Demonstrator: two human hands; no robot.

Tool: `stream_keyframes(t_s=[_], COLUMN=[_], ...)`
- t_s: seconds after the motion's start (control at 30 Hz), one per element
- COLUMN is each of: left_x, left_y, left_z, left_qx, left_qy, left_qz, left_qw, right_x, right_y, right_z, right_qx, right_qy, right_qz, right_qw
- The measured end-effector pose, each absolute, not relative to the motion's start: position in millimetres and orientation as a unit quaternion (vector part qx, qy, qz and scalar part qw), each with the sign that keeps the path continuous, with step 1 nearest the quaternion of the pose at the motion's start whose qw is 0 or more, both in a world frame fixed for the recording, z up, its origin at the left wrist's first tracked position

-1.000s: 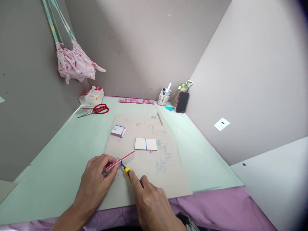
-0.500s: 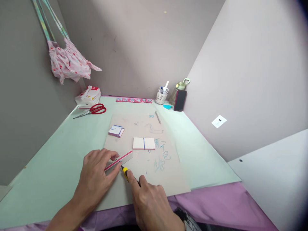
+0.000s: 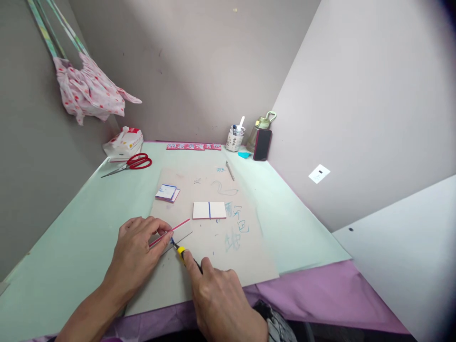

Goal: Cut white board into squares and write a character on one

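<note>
My left hand (image 3: 138, 247) pinches a small white card with a red edge (image 3: 181, 225), holding it tilted up on its long side. In my right hand (image 3: 221, 294) is a yellow and black utility knife (image 3: 181, 252), its tip against or very near the card's blue mark by my left fingertips. Both hands are over a grey cardboard sheet (image 3: 242, 266) with blue scribbles. Just beyond them lies a white card with a blue line across its middle (image 3: 201, 210). A small stack of white squares with blue edges (image 3: 166, 192) sits farther left.
Red-handled scissors (image 3: 138, 161) and a tissue pack (image 3: 126, 142) lie at the back left. A slim metal pen-like tool (image 3: 230, 171) rests on the sheet. Along the back stand a jar of pens (image 3: 235, 140), a bottle (image 3: 252, 137) and a phone (image 3: 262, 145).
The view has shifted, so everything sits farther left. The held card is tipped further, showing a thin dark line beneath it. The knife stays close to the card.
</note>
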State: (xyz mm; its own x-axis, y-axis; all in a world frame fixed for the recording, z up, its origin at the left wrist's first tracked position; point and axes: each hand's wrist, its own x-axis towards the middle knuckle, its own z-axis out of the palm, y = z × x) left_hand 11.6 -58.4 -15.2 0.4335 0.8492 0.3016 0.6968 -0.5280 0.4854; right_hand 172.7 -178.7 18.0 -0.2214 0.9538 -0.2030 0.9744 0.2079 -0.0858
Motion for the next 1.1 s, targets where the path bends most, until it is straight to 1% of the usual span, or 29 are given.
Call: stream_keyframes(t_s=[0.4, 0.57, 0.73, 0.93, 1.1], left_x=[5, 1, -10, -24, -22], left_y=[-39, -30, -44, -66, -69], left_z=[-18, -18, -23, -38, -40], left_qx=[0.809, 0.804, 0.823, 0.866, 0.875], left_qy=[0.492, 0.491, 0.493, 0.454, 0.435], left_qz=[0.224, 0.203, 0.218, 0.196, 0.213], left_qw=[0.232, 0.266, 0.18, 0.069, 0.013], right_x=[174, 173, 174, 175, 174], right_y=[-179, -178, -179, -179, -178], right_z=[16, 14, 13, 10, 11], right_qx=[0.623, 0.621, 0.619, 0.622, 0.621], right_qy=[0.774, 0.777, 0.779, 0.779, 0.779], right_qz=[-0.096, -0.094, -0.089, -0.077, -0.081], right_qw=[0.057, 0.043, 0.033, 0.033, 0.032])
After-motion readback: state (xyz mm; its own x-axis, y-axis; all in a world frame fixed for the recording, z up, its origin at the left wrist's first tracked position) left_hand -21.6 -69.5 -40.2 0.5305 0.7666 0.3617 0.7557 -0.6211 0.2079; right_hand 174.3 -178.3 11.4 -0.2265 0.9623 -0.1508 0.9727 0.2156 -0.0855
